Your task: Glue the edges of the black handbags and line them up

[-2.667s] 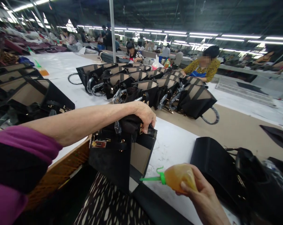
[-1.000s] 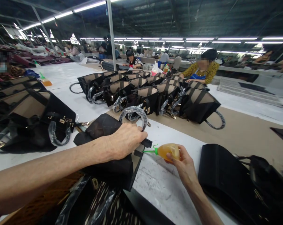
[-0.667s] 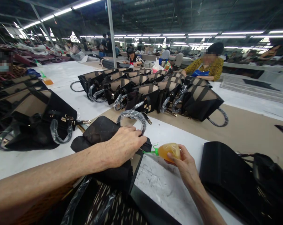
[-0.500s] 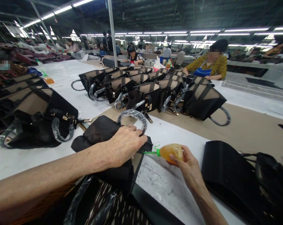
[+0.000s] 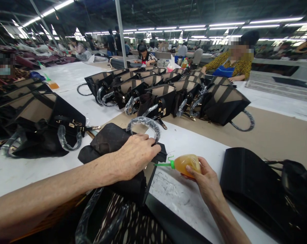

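Note:
A black handbag (image 5: 110, 139) lies in front of me, its plastic-wrapped handle (image 5: 145, 122) arching up behind my left hand (image 5: 138, 154). That hand presses down over the bag, fingers curled and closed on its edge near a black flap. In my right hand (image 5: 204, 174) is a squeeze bottle (image 5: 185, 164) of amber liquid, gripped around its body and held sideways. Its thin green nozzle points left, with the tip at the bag's open edge, just right of my left fingers. Whether the tip touches the bag I cannot tell.
Several black handbags (image 5: 153, 98) stand in rows across the table (image 5: 74, 73), with more on the left (image 5: 64, 118). Another black bag (image 5: 247, 176) lies at right. A second amber bottle (image 5: 53, 85) rests at far left. A co-worker in a yellow patterned top (image 5: 245, 66) sits at back right.
The view has shifted slightly. Both hands keep their hold, and the bottle's nozzle tip has come marginally further left against the bag's edge.

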Action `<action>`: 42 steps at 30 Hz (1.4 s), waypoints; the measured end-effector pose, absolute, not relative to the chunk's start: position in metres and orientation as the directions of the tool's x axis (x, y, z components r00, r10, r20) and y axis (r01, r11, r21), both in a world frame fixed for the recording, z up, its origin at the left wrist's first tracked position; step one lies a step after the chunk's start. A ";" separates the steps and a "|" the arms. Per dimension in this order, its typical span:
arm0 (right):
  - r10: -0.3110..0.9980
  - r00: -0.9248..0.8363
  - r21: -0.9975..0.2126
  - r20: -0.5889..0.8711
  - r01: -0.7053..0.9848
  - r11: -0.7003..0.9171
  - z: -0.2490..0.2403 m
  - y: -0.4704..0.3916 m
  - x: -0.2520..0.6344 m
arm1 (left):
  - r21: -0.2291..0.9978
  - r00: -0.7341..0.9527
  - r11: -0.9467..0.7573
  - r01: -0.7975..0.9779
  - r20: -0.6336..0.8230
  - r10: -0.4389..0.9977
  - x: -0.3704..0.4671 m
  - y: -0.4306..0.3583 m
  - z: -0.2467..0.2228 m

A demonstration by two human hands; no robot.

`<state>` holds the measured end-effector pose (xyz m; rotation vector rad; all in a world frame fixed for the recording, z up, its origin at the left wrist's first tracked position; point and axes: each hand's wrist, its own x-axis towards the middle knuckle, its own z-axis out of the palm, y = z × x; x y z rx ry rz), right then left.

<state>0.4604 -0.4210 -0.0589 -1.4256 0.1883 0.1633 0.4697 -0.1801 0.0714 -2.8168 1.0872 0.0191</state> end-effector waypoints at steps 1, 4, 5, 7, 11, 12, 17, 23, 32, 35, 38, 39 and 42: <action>0.002 0.973 -0.964 -0.230 -0.228 0.140 -0.058 -0.421 0.459 | -0.106 0.739 -0.732 -0.673 -0.059 -0.671 0.469 -0.180 0.072; 0.012 0.972 -0.962 -0.233 -0.233 0.143 -0.054 -0.420 0.454 | -0.096 0.731 -0.724 -0.683 -0.069 -0.679 0.468 -0.181 0.075; 0.017 0.972 -0.962 -0.233 -0.233 0.143 -0.052 -0.420 0.451 | -0.097 0.730 -0.724 -0.683 -0.072 -0.679 0.468 -0.181 0.076; 0.030 0.971 -0.961 -0.236 -0.238 0.141 -0.049 -0.421 0.447 | -0.104 0.732 -0.724 -0.681 -0.077 -0.677 0.468 -0.182 0.076; 0.059 0.965 -0.954 -0.255 -0.261 0.145 -0.046 -0.423 0.438 | -0.117 0.735 -0.726 -0.678 -0.073 -0.674 0.469 -0.182 0.074; 0.062 0.964 -0.952 -0.259 -0.266 0.151 -0.047 -0.423 0.436 | -0.119 0.734 -0.725 -0.678 -0.067 -0.676 0.469 -0.181 0.073; 0.017 0.965 -0.948 -0.262 -0.261 0.181 -0.051 -0.421 0.434 | -0.124 0.732 -0.723 -0.680 -0.042 -0.680 0.467 -0.179 0.070; 0.023 0.960 -0.944 -0.277 -0.277 0.179 -0.050 -0.419 0.430 | -0.121 0.726 -0.718 -0.686 -0.045 -0.686 0.466 -0.179 0.069; 0.141 0.944 -0.932 -0.298 -0.319 0.171 -0.044 -0.417 0.410 | -0.145 0.734 -0.722 -0.676 -0.047 -0.678 0.464 -0.178 0.067; 0.161 0.942 -0.930 -0.294 -0.321 0.180 -0.044 -0.418 0.406 | -0.150 0.736 -0.722 -0.675 -0.060 -0.675 0.465 -0.180 0.068; 0.157 0.942 -0.930 -0.297 -0.323 0.178 -0.043 -0.419 0.399 | -0.147 0.741 -0.728 -0.670 -0.077 -0.667 0.465 -0.182 0.070; 0.156 0.940 -0.928 -0.304 -0.329 0.176 -0.042 -0.420 0.397 | -0.146 0.744 -0.730 -0.668 -0.083 -0.663 0.465 -0.183 0.070; 0.156 0.936 -0.922 -0.317 -0.342 0.180 -0.041 -0.419 0.390 | -0.147 0.756 -0.742 -0.655 -0.095 -0.648 0.464 -0.185 0.072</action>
